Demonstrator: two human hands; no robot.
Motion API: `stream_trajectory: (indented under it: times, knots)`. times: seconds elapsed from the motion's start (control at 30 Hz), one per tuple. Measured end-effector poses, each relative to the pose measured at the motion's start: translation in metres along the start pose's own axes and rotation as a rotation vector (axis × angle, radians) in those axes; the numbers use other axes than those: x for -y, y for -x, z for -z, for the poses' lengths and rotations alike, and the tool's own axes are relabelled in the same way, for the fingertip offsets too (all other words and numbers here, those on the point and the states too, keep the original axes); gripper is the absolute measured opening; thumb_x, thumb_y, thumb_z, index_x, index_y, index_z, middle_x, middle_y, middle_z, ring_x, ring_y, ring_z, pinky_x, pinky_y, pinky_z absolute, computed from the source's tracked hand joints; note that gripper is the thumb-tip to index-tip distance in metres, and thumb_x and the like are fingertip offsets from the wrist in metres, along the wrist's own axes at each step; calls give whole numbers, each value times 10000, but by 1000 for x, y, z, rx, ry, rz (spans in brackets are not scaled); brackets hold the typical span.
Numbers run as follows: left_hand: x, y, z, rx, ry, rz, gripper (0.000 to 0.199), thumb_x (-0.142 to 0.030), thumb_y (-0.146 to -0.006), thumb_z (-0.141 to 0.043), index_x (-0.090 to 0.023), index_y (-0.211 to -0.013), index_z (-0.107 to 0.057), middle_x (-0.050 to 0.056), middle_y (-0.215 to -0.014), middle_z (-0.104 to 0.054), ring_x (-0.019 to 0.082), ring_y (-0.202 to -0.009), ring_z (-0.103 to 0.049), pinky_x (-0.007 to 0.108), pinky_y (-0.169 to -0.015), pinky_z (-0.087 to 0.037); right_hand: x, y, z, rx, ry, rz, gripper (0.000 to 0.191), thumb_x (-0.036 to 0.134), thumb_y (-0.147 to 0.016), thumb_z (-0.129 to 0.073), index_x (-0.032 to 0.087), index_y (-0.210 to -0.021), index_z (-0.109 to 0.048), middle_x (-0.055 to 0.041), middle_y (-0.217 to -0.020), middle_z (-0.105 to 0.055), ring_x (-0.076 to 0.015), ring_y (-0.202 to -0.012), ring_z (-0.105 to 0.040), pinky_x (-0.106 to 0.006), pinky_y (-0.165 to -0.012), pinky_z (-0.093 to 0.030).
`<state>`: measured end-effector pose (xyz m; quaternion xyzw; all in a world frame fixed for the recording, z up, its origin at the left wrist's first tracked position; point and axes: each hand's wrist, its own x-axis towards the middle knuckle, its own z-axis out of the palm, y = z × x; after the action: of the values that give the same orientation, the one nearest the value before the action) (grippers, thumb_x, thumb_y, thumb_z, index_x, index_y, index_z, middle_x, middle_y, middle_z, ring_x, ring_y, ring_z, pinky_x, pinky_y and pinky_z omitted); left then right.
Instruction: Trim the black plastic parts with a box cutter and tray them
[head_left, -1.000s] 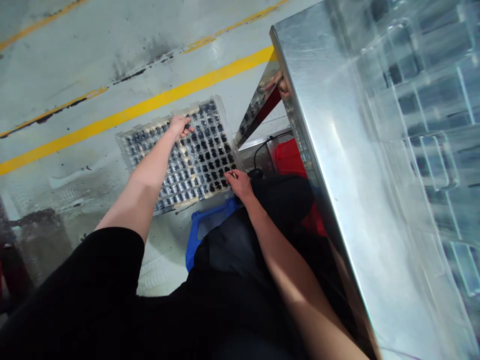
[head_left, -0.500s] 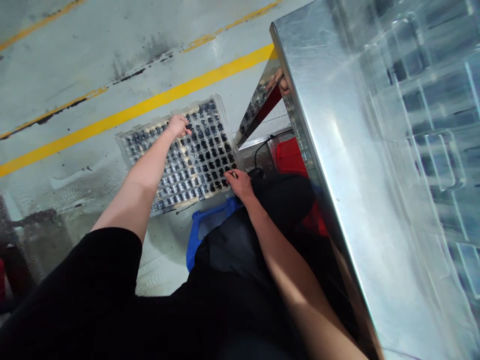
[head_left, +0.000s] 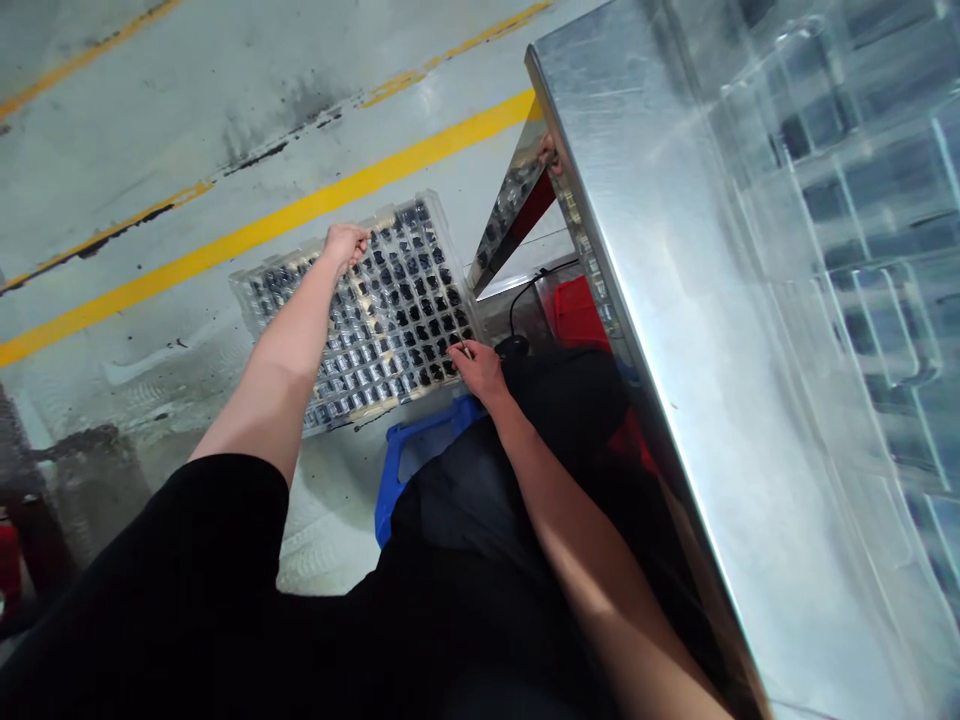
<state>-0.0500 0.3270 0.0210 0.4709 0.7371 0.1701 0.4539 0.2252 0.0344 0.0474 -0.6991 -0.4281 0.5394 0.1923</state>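
Note:
A clear plastic tray [head_left: 443, 225] with many small pockets lies low beside the bench, most of them holding small black parts [head_left: 421, 307]. Above its far edge is my left hand [head_left: 346, 246], fingers curled together; whatever they may pinch is too small to make out. At the tray's near right corner, my right hand [head_left: 480, 370] is closed round a thin, pen-like tool [head_left: 466, 349], its tip pointing toward the pockets. The tool's exact kind is unclear.
A shiny metal bench [head_left: 637, 250] rises on the right, bearing clear plastic trays [head_left: 862, 220]. Beneath it are a red bin [head_left: 579, 310] and a black cable [head_left: 517, 297]. A blue plastic frame [head_left: 390, 470] stands by my leg. Yellow lines [head_left: 375, 182] mark the floor.
My left hand has moved slightly left and up across the tray, away from a black part near its fingertips. The right hand stays at the same corner with the tool.

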Motion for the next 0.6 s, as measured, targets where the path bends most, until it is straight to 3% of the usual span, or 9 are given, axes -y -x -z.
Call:
stream_trajectory:
  times: [0.13,0.27,0.37,0.6]
  knots:
    - [-14,-10,4,-35,22,5,348,-524,-1086,-784,-198,-1037,-673,-37,-676,-535,123,-639,-406,324,-693,-407,0,-1,0,2,10,5,336,481,-1126,-756,155,-1044,-755,-32,-968,-739,-198,-924,-720,-394,-934,-625]
    - [-22,-16,3,-40,13,23,226,-379,-1060,-788,-221,-971,-655,-29,-643,-549,147,-568,-385,328,-619,-329,-1,-1,1,3,1,1,347,489,-1128,-746,155,-1034,-750,-29,-951,-729,-188,-884,-701,-372,-892,-612]
    - [-22,-16,2,-20,-4,43,209,-364,-1100,-741,-200,-991,-671,-32,-659,-571,143,-582,-415,309,-631,-373,-3,-1,1,-5,-10,4,365,509,-1126,-741,159,-1024,-744,-27,-946,-727,-187,-871,-695,-371,-888,-608]
    - [-26,-8,11,44,4,80,354,-508,-1153,-697,-154,-1151,-702,11,-946,-680,121,-704,-578,276,-676,-552,-8,-2,1,-13,-17,13,337,478,-1121,-759,156,-1020,-753,-38,-985,-749,-196,-925,-720,-385,-922,-624]
